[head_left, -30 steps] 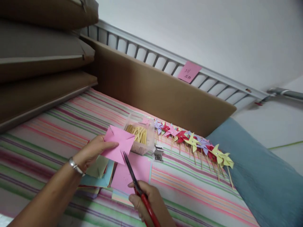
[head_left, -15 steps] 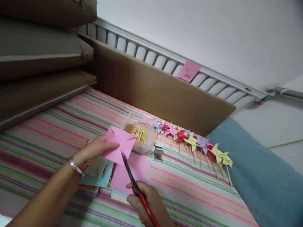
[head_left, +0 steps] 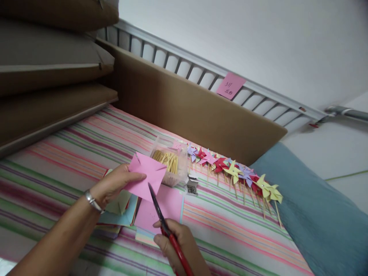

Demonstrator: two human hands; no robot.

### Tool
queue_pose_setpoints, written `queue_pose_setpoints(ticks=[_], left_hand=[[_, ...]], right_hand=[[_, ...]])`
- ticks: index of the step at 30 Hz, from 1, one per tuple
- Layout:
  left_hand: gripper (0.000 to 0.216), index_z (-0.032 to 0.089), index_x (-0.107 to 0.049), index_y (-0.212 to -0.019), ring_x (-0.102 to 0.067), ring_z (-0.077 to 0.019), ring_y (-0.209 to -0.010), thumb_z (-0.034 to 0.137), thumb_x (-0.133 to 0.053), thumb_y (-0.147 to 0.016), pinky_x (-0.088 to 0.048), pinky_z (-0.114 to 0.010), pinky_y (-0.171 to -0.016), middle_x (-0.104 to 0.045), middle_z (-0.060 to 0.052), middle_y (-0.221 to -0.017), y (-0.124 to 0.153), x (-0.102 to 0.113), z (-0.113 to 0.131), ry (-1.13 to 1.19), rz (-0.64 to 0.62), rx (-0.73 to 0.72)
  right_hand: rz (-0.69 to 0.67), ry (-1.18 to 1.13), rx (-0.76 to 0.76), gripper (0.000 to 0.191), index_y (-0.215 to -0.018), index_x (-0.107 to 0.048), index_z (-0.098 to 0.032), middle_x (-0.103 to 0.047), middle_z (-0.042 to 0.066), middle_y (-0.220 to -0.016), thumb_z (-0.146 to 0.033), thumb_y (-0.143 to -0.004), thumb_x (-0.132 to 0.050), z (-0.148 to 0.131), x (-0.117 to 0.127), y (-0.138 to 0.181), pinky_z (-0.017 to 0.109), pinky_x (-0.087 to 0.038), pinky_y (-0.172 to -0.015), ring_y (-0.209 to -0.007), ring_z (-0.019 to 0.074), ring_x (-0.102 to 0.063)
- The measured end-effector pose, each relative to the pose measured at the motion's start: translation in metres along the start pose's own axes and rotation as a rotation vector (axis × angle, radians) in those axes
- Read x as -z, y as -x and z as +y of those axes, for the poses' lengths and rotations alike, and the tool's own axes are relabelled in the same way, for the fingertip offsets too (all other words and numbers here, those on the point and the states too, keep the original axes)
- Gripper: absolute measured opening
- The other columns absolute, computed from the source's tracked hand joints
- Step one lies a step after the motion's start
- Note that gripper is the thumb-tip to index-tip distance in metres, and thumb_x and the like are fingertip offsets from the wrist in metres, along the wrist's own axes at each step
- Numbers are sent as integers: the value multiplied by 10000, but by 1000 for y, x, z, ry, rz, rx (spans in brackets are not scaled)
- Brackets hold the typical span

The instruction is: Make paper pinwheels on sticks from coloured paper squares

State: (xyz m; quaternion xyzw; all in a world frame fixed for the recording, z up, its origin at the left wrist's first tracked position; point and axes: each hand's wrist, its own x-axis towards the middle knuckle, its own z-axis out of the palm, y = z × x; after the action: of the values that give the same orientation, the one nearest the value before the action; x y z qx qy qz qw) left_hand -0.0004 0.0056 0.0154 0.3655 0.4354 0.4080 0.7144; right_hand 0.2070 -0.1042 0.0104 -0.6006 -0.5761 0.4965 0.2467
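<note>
Pink and square, one paper sheet (head_left: 152,174) with two slits showing is pinched in the left hand (head_left: 113,184) above the striped cloth (head_left: 230,226), while the right hand (head_left: 182,243) grips one pair of red-handled scissors (head_left: 159,211), their blades at the sheet's near corner. Just beyond sit one clear box (head_left: 183,163) of sticks (head_left: 169,161), too many to count, and one small open carton (head_left: 192,188); to their right lie overlapping pinwheels (head_left: 233,172), at least three yellow, the rest hard to number.
</note>
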Motion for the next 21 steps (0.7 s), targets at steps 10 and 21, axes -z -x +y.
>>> queue_pose_setpoints(ticks=[10,21], left_hand=[[239,117,-702,-799,-667,-195,-626,245,-760,-606,-484,-269,-610,-743,-61,-709,0,0,0,-12,4,-8],[226,133,-707,-762,-658,-199,-599,262,-765,-585,-489,-273,-577,-737,-58,-668,3,4,8,-22,164,-51]], right_hand=[[-46,17,-14,302,-991,-657,-155,-482,-14,-667,-353,-769,-600,8,-2,-5,234,-349,-533,-566,121,-441],[-6,211,96,254,-980,-695,-232,-568,-6,-659,-271,-738,-628,6,35,13,221,-414,-549,-570,136,-495]])
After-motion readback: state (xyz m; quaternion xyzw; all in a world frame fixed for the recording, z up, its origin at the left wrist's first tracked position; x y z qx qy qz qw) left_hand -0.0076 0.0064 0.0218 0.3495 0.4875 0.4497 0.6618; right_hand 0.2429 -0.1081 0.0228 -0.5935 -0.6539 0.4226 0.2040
